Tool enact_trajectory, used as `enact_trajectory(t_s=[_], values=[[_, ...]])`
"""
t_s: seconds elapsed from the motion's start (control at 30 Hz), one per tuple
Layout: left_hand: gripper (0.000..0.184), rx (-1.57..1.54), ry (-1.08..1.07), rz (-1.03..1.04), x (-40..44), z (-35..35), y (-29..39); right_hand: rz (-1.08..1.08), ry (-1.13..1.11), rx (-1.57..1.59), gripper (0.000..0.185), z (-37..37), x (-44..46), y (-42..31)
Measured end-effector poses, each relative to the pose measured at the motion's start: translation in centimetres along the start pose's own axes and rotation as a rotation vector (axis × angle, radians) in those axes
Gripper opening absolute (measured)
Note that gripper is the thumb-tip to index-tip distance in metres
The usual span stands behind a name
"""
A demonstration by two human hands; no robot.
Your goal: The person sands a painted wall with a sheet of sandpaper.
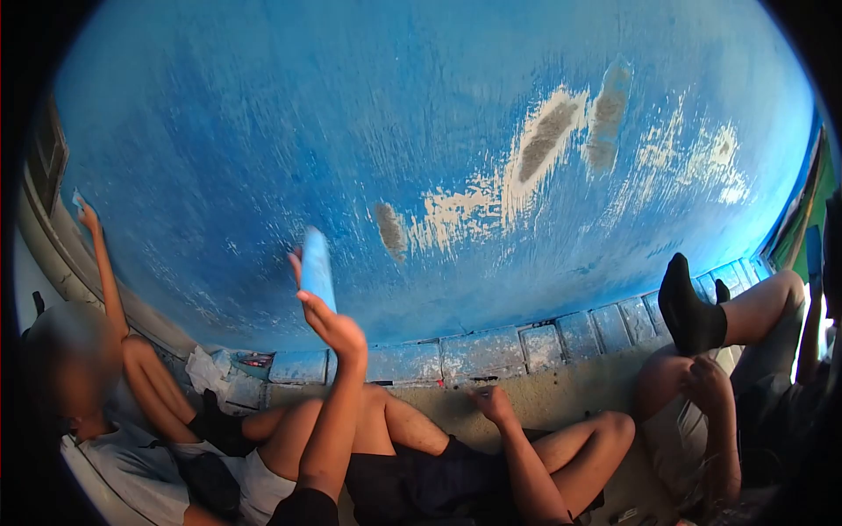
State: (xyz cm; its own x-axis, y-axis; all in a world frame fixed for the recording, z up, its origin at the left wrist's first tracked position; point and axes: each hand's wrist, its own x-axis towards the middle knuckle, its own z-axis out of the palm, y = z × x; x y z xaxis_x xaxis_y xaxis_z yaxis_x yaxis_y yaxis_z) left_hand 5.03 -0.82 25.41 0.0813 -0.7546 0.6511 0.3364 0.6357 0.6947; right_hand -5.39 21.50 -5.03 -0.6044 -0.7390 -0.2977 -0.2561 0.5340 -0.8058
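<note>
Blue paint, worn through in places, behind a pale-blue strip raised in the left hand.
Fingers outstretched, that hand appears, through the blur, to pinch the strip against or just off the wall; the right hand is curled in, nothing visible in it, in front of the lap. White streaks and grey patches are bared at centre and right; most of the surface remains blue, so the work looks partial. No brand, label or writing is legible.
</note>
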Motion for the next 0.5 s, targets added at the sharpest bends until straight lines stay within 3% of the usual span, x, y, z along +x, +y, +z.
enact_trajectory(t_s=[0.03,0.1,0.17,0.2,0.27,0.47,0.5], values=[[0.067,0.068,0.007,0.229,0.9,1.3,0.4,-0.138,0.067,0.211,0.041,0.2,-0.2,0.3],[0.067,0.396,-0.133,0.736,2.1,2.9,-2.7,-0.131,0.071,0.186,0.04,0.1,-0.8,-0.1],[0.072,0.631,-0.514,0.612,0.6,3.9,-6.1,-0.126,0.071,0.153,0.04,-0.2,-1.4,-0.9],[0.072,0.632,-0.504,0.611,-0.6,3.8,-8.2,-0.137,0.058,0.106,0.04,-0.3,-1.5,-1.1],[0.077,0.99,-0.603,0.648,-2.7,3.5,-11.2,-0.16,0.047,0.044,0.039,-0.6,-1.7,-1.1],[0.078,0.785,-0.433,0.709,4.8,8.5,-2.8,-0.232,0.019,-0.021,0.033,-0.9,-3.0,-1.9],[0.078,0.739,-0.423,0.709,5.4,8.8,-2.1,-0.341,0.028,-0.052,0.032,-0.9,-2.7,-1.8]])
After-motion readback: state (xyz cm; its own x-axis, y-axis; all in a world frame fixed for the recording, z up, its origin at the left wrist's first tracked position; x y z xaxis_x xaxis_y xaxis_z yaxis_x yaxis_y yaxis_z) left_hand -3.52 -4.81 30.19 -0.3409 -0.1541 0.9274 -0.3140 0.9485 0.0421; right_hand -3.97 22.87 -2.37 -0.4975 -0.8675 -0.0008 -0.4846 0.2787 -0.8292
